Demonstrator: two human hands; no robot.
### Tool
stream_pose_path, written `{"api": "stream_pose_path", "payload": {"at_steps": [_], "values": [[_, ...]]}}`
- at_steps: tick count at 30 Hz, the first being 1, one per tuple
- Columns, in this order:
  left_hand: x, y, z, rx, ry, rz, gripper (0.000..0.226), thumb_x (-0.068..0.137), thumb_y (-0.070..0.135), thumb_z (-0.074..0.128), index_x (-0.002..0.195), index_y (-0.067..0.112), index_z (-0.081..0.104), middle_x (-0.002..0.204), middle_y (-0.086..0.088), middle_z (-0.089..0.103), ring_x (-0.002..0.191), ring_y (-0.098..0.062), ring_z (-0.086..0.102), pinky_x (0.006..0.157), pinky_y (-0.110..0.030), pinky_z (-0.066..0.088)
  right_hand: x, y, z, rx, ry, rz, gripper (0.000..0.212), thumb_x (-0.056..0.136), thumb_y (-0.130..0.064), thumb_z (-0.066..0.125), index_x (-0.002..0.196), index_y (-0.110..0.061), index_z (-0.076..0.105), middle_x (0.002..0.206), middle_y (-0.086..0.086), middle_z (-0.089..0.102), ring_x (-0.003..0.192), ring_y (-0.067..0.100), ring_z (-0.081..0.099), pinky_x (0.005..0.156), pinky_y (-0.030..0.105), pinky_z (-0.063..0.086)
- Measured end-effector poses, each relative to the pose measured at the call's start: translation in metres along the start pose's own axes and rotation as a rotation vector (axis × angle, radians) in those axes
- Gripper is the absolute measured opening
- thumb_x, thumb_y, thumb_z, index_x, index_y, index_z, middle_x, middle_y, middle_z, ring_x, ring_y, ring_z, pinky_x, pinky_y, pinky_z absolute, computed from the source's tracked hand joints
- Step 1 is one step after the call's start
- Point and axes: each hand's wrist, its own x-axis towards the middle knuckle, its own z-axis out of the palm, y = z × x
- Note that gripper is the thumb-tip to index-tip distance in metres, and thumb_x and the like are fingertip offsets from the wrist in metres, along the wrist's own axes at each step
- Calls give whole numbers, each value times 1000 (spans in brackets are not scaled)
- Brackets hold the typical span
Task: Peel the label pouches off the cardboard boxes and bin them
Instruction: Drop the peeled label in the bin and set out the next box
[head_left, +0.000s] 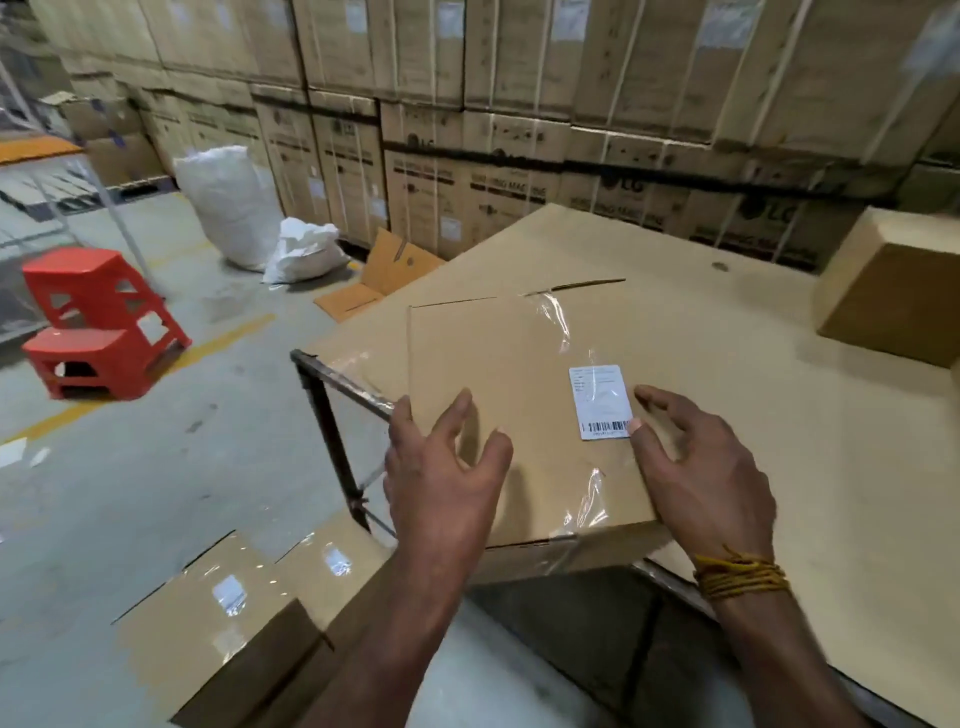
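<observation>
Item: taped cardboard box (493, 395) with label pouch (602, 401), on a cardboard-covered table (753, 364).
Pouch stuck flat on box top. Right hand (701, 478) loosely spread, thumb tip at pouch's lower corner; left hand (441, 478) spread wide over box's left edge, gripping nothing.

Cardboard box (498, 395): matt brown card, sealed with a glossy clear tape strip (561, 332). Label pouch (602, 401): white printed paper under shiny clear film. Surface (753, 364): covered in matt brown card, edged by a dark metal frame (327, 410). Step stools (98, 322): smooth red plastic. Sacks (234, 202): white woven plastic, crinkled. Floor (156, 467): dull grey concrete. Wrist thread (740, 574): yellow cord.
</observation>
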Motion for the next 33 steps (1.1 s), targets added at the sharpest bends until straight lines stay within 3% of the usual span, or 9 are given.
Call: {"api": "stream_pose_path", "payload": {"at_steps": [9,15,18,22,27,33], "values": [[-33,105,173,113,-351,66,63,92,52,58,150,38,40,166,-4,3,149,-28,18,121,-45,22,62,151,-132,-173,95,229,35,92,-55,53,127,-55,54,125,-1,60,100,29,62,71,33,42],[-38,122,227,265,-380,92,64,94,54,54,152,35,37,167,-5,-1,148,-30,21,118,-41,22,95,207,-138,-179,16,266,35,92,-53,53,127,-54,56,121,1,62,100,29,63,76,33,47],[-29,125,239,386,-431,159,62,95,57,48,152,37,35,167,-1,-1,152,-28,7,119,-44,16,107,217,-134,-200,-4,246,36,93,-54,51,128,-53,54,122,0,61,99,27,63,75,33,48],[-1,123,257,510,-517,350,55,97,54,46,149,40,38,167,1,7,153,-23,-14,123,-45,-3,128,222,-134,-176,-52,220,32,92,-49,55,125,-49,55,125,-2,54,101,22,60,74,33,44],[61,125,279,516,-674,539,52,97,46,53,147,37,42,165,-3,19,154,-21,7,124,-37,6,158,228,-129,-124,-86,44,21,89,-37,60,109,-43,59,130,-6,48,121,18,51,98,42,46],[108,135,305,364,-737,691,25,93,23,54,117,27,61,142,6,47,136,-8,37,111,-27,25,196,216,-114,-113,-136,-63,16,90,-28,61,96,-43,59,139,-9,38,115,12,56,98,42,48]]}}
